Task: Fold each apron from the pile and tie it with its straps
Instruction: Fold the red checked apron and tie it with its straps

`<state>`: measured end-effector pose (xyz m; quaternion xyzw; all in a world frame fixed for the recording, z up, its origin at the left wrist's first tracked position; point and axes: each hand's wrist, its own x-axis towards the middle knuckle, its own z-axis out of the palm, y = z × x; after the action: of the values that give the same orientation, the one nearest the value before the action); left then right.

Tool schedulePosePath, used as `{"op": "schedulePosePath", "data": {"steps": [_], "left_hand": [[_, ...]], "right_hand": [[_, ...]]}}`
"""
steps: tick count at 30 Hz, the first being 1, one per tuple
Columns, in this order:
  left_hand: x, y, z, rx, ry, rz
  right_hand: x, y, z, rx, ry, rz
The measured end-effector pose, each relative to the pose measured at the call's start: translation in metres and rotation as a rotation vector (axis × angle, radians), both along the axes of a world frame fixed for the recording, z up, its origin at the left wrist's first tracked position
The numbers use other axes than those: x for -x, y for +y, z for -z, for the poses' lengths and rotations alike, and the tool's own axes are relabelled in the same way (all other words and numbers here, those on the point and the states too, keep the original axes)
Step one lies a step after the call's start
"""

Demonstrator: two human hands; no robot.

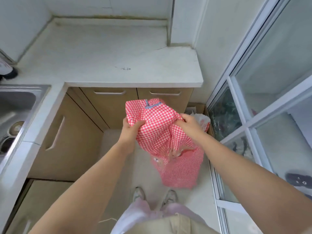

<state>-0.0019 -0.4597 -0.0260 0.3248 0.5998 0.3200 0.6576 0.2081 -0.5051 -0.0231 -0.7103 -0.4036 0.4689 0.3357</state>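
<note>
A red-and-white checked apron [160, 125] with a blue striped trim near its top hangs bunched in the air in front of the cabinet doors. My left hand [130, 130] grips its left edge. My right hand [189, 123] grips the cloth on its right side. The lower part of the apron droops down toward the floor on the right, above my feet. I cannot make out its straps.
A white L-shaped counter [118, 65] runs ahead and to the left, with a steel sink [15, 105] at left. Tan cabinets [76, 132] stand below. A cardboard box with a plastic bag [202, 120] sits in the corner. A glass door [261, 98] lines the right side.
</note>
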Motion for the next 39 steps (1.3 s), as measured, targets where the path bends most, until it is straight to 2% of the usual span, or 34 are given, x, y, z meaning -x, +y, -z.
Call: {"op": "schedulePosePath", "data": {"steps": [3, 4, 6, 8, 9, 10, 12, 14, 16, 17, 18, 20, 23, 25, 26, 29, 32, 37, 39], "left_hand": [[0.013, 0.010, -0.018, 0.158, -0.089, 0.032], [0.016, 0.009, -0.022, 0.194, -0.069, 0.159], [0.027, 0.004, -0.020, 0.202, 0.063, 0.611], [0.036, -0.004, -0.012, 0.248, 0.248, 1.013], [0.040, -0.007, -0.007, 0.249, 0.311, 1.082], [0.043, -0.008, -0.002, 0.223, 0.332, 1.049], [0.044, -0.008, 0.000, 0.074, 0.283, 0.806], [0.041, -0.003, -0.007, -0.060, 0.116, 0.423], [0.034, 0.008, -0.021, -0.069, -0.098, 0.106], [0.031, 0.014, -0.027, -0.060, -0.177, 0.022], [0.028, 0.019, -0.034, -0.058, -0.219, 0.005], [0.026, 0.023, -0.038, -0.063, -0.163, 0.128], [0.035, 0.013, -0.022, -0.031, 0.053, 0.317], [0.044, 0.008, -0.011, -0.028, 0.154, 0.284], [0.049, 0.009, -0.007, -0.029, 0.176, 0.244], [0.060, 0.019, -0.006, -0.084, 0.210, 0.127], [0.065, 0.032, -0.011, -0.182, 0.249, 0.060], [0.057, 0.048, -0.019, -0.283, 0.473, -0.042], [0.054, 0.055, -0.024, -0.310, 0.483, -0.053]], "right_hand": [[0.004, 0.007, -0.011, 0.244, 0.092, -0.154], [0.005, 0.007, -0.016, 0.385, 0.146, -0.255], [0.009, 0.006, -0.022, 0.625, 0.150, -0.476], [0.016, 0.002, -0.021, 0.737, 0.013, -0.651], [0.021, 0.000, -0.017, 0.738, -0.057, -0.696], [0.024, -0.002, -0.014, 0.706, -0.101, -0.706], [0.024, -0.003, -0.002, 0.510, -0.132, -0.574], [0.021, 0.000, 0.002, 0.210, -0.146, -0.264], [0.017, 0.006, -0.006, -0.035, -0.145, 0.060], [0.016, 0.010, -0.013, -0.133, -0.150, 0.172], [0.016, 0.014, -0.020, -0.200, -0.151, 0.241], [0.014, 0.017, -0.026, -0.184, -0.080, 0.229], [0.013, 0.007, -0.018, 0.172, 0.038, -0.077], [0.010, -0.004, -0.011, 0.336, 0.038, -0.230], [0.008, -0.008, -0.009, 0.354, 0.007, -0.229], [0.002, -0.010, -0.011, 0.277, -0.127, -0.055], [-0.005, -0.005, -0.023, 0.150, -0.160, 0.125], [-0.014, 0.003, -0.036, -0.086, -0.367, 0.155], [-0.014, 0.006, -0.042, -0.216, -0.366, 0.167]]}}
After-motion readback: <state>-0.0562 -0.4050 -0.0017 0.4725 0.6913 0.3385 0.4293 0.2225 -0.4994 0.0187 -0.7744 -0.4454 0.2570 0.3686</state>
